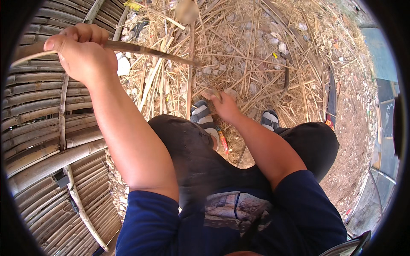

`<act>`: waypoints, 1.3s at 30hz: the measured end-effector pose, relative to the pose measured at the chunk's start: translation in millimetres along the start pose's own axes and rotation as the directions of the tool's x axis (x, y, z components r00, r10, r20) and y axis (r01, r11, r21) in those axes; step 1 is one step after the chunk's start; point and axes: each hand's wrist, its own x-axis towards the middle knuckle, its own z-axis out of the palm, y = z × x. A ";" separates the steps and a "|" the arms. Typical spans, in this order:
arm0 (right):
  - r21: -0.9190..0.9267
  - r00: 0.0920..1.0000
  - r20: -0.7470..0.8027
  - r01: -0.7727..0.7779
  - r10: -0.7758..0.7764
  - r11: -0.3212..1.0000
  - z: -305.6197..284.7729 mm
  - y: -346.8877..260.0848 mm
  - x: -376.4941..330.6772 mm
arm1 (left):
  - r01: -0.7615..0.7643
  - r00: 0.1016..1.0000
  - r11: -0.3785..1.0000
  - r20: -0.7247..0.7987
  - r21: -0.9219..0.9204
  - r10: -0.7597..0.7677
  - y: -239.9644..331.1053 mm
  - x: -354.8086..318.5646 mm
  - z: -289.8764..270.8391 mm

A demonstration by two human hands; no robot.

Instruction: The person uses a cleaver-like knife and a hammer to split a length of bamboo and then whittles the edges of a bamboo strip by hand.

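Observation:
My left hand (pixel 81 51) is raised at the upper left and shut on a long thin bamboo strip (pixel 145 51) that runs right toward the ground litter. Down between my knees, my right hand (pixel 224 106) reaches to the ground and pinches a small pale piece of bamboo (pixel 215 92). I sit with dark trousers and striped sandals (pixel 200 113) over the straw.
A woven bamboo panel (pixel 38 128) fills the left side. Dry straw, bamboo slivers and stones (pixel 252 47) cover the ground ahead. A dark long blade-like tool (pixel 331 96) lies at the right on bare soil. Grey sheets (pixel 380 55) lie at the far right.

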 end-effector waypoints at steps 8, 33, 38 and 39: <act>-0.121 0.988 -0.051 -0.152 0.147 0.981 12.4 0.7 10.9 | 0.006 1.000 1.000 0.020 -0.030 -0.006 2.5 -0.9 2.6; 0.424 0.882 0.252 -0.471 0.399 0.774 -4.8 -2.8 18.2 | -0.023 1.000 0.999 0.004 0.024 0.023 -9.5 13.5 -18.3; -0.123 0.975 0.008 -0.220 0.223 0.968 -2.8 -20.3 30.4 | -0.028 0.999 0.999 0.017 0.019 0.027 -5.5 10.2 -7.0; -0.037 0.989 0.040 -0.140 0.142 0.989 -1.3 -28.1 26.9 | -0.020 1.000 0.999 0.018 0.026 0.019 -3.7 8.7 -4.2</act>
